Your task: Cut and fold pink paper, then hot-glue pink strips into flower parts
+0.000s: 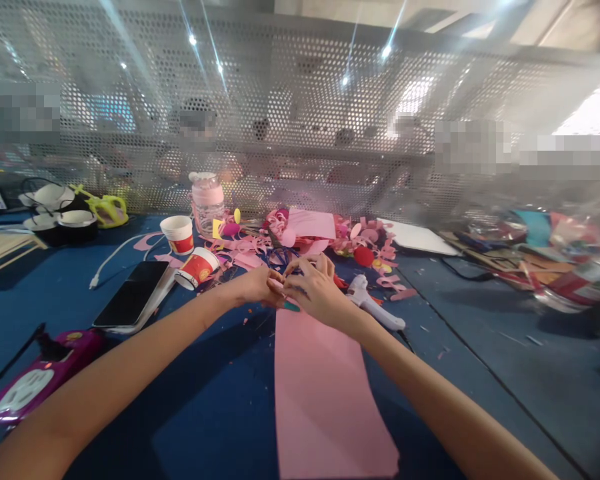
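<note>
Both of my hands meet at the far end of a long pink sheet [325, 393] that lies on the blue table [215, 413]. My left hand [258, 287] is closed, pinching a small pink piece between its fingertips. My right hand [314, 287] curls its fingers round the same small pink piece, which is mostly hidden. A white glue gun [373, 303] lies just to the right of my right hand.
A heap of pink paper scraps [305, 237] lies behind my hands. Two paper cups [179, 235], one tipped over [197, 267], a pink bottle [207, 200], a phone [133, 300] and a purple device [35, 383] are at the left. A perforated metal screen [300, 120] closes the back.
</note>
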A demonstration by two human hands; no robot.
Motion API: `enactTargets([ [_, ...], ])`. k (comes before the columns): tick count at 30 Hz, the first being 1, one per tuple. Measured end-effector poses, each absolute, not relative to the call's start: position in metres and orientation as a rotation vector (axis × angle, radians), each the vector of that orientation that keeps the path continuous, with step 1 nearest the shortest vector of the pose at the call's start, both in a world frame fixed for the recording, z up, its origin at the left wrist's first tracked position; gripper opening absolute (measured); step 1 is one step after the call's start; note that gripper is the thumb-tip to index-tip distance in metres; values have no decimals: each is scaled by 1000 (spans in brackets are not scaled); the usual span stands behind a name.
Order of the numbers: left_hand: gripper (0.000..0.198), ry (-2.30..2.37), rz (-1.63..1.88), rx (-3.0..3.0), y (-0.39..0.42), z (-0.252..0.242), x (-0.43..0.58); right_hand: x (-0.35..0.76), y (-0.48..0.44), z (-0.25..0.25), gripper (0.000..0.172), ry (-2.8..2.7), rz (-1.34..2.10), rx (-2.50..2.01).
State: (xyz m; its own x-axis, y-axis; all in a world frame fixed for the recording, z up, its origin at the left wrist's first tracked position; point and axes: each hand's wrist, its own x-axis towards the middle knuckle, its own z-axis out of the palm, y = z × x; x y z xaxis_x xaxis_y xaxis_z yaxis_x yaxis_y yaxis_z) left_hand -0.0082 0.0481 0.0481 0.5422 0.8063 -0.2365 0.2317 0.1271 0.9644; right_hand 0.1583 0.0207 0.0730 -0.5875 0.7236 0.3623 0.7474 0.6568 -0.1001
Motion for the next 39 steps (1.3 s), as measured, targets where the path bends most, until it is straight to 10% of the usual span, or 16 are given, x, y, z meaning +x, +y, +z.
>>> enactTargets([
  [8, 47, 1064, 520, 1218, 45, 55, -7, 173, 31, 84, 28, -2150, -88, -1324],
  [18, 28, 1035, 511, 1217, 42, 53, -7, 165, 44, 62, 34, -1958, 836, -1132],
  [39, 40, 1036, 475, 1186, 37, 53, -2, 169, 44, 69, 29, -2039, 916, -1027],
])
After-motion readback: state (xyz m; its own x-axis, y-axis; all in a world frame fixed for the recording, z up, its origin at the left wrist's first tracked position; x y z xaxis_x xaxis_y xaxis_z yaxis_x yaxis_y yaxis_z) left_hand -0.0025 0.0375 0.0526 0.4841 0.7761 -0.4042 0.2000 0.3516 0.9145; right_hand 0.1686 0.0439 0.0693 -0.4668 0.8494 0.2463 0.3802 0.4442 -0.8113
